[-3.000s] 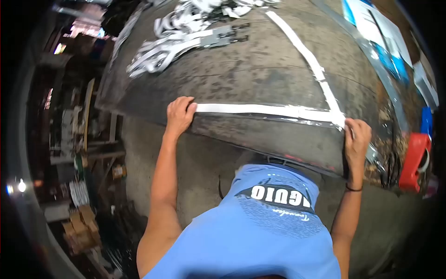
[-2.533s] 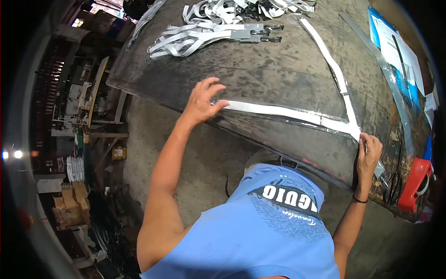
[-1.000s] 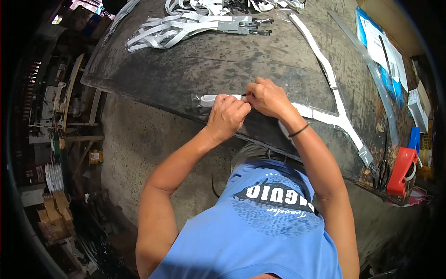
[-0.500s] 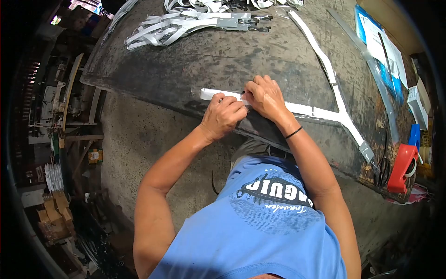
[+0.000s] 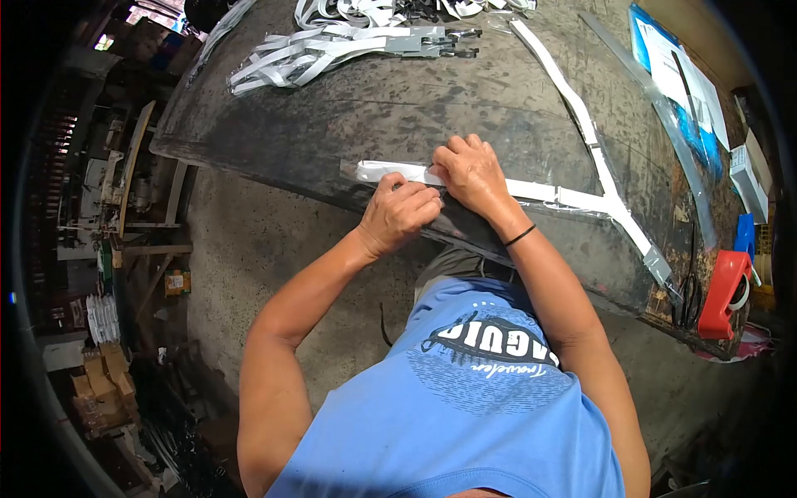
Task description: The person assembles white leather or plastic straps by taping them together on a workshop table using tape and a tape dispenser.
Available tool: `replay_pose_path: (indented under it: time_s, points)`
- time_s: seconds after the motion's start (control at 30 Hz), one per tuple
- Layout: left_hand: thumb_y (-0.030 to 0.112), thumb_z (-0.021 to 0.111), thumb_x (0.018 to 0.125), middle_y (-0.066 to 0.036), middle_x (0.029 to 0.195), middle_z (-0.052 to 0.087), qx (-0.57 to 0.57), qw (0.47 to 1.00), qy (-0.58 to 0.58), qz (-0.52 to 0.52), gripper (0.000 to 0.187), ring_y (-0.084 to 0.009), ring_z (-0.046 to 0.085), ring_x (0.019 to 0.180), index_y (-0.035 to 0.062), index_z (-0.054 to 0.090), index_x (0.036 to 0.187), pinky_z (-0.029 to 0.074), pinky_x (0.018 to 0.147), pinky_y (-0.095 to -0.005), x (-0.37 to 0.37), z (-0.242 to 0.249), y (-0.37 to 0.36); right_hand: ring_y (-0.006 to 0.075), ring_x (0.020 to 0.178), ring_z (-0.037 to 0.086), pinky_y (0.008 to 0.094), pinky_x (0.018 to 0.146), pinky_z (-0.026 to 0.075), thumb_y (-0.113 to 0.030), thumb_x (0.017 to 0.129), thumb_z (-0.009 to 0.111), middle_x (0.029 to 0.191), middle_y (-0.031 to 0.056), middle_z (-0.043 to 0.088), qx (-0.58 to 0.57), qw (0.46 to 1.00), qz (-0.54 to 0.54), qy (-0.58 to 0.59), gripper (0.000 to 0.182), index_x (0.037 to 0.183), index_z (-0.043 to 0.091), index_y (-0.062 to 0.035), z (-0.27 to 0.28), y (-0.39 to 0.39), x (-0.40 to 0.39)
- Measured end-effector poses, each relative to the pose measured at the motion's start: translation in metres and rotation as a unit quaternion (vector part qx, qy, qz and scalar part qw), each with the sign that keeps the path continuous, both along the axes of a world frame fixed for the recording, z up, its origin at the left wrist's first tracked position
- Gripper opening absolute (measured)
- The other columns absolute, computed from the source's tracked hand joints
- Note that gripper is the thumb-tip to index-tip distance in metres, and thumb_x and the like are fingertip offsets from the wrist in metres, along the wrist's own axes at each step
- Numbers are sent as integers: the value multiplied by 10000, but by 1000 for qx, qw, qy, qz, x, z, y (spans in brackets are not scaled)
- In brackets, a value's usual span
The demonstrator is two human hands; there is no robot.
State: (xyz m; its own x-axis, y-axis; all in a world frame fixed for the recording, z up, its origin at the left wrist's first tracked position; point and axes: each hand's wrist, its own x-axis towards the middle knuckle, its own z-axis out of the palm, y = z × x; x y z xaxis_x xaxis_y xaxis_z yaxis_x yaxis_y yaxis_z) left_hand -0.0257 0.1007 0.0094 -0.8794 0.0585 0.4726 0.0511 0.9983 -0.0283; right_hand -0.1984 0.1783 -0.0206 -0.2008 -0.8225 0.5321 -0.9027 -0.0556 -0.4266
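Observation:
A white Y-shaped strap [image 5: 573, 199] lies along the near edge of the worktable, with a grey end piece [image 5: 656, 264] at its right end. Its left branch runs under my hands to a rounded fold [image 5: 378, 170], where shiny clear plastic shows. My left hand [image 5: 400, 214] is closed at the strap's near edge, fingertips bent against it. My right hand [image 5: 471, 174] is closed just beside it, its fingers pressed on the strap from above. The fingertips partly hide what each one pinches.
At the back of the dark, worn table [image 5: 332, 124] lie bundled white straps [image 5: 290, 58] with grey pieces and black clips. To the right are a long clear ruler-like strip [image 5: 664, 108], a blue-and-white packet [image 5: 677, 83], scissors [image 5: 687, 299] and a red tape dispenser [image 5: 724, 295].
My hands stay at nearly the same spot on the strap. The left hand has dropped slightly, and more of the folded end and its plastic shows. The view has shifted a little.

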Motion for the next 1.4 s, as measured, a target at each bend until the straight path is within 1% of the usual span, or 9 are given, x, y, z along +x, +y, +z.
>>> replay_pose_path:
  time_s: [0.3,0.4,0.43,0.5,0.57,0.63,0.83,1.07,1.4]
  points:
    - [121,660,802,14,929,696,42,996,-17,-72,126,-129,659,901,132,651,927,415,804,-331,7,10,26,279,822,549,408,706,425,-175,773,709,797,52,575,-5,1000,-6,-15,98,803,641,-112,-1,-1,0]
    - [123,660,868,-1,932,705,214,975,-40,49,105,-154,662,906,83,658,966,446,832,-325,10,16,6,286,833,550,409,722,431,-196,815,682,813,60,587,-13,1000,-8,-21,111,795,636,-97,1,-1,-4]
    - [123,660,868,-1,932,705,211,976,-35,52,105,-154,662,906,83,658,966,446,832,-325,9,20,2,285,848,559,405,747,440,-209,846,656,828,73,595,25,997,-9,-65,132,826,649,-79,3,-1,-6]
    - [128,608,936,-22,911,707,530,829,-43,172,98,-120,651,871,42,645,964,475,796,-286,10,32,-6,283,862,568,401,771,448,-221,878,630,842,86,603,60,993,-3,-106,166,858,661,-60,8,-1,-9]
    - [136,588,956,-37,876,702,562,814,5,145,134,-88,633,842,9,633,964,489,750,-251,7,32,-13,272,905,590,373,830,456,-228,927,573,892,116,623,7,918,57,-392,233,951,679,-22,13,2,-15]
    - [142,605,940,-33,858,702,545,818,-26,181,136,-89,634,826,11,636,958,491,734,-255,4,38,-17,267,935,605,358,857,465,-253,918,590,962,134,632,15,914,87,-397,292,1053,670,-6,30,10,-15]
    - [150,619,918,-32,806,697,521,827,-28,208,135,-85,634,750,17,646,919,496,654,-259,-5,34,-22,334,949,608,414,801,498,-307,702,828,998,157,617,-13,979,101,-175,509,1076,620,-33,53,18,8]
    - [158,633,908,-42,773,687,536,818,-38,205,156,-91,636,714,6,647,879,492,634,-254,-9,42,-25,290,772,602,398,681,496,-88,803,689,801,82,587,-52,991,68,-100,137,907,601,-76,44,12,12]
    - [244,638,909,-29,618,620,528,810,-55,251,271,-81,588,580,16,629,762,450,536,-253,-27,37,-38,227,701,522,350,604,449,-39,716,593,738,45,487,-127,989,46,66,105,779,532,-96,26,4,18]
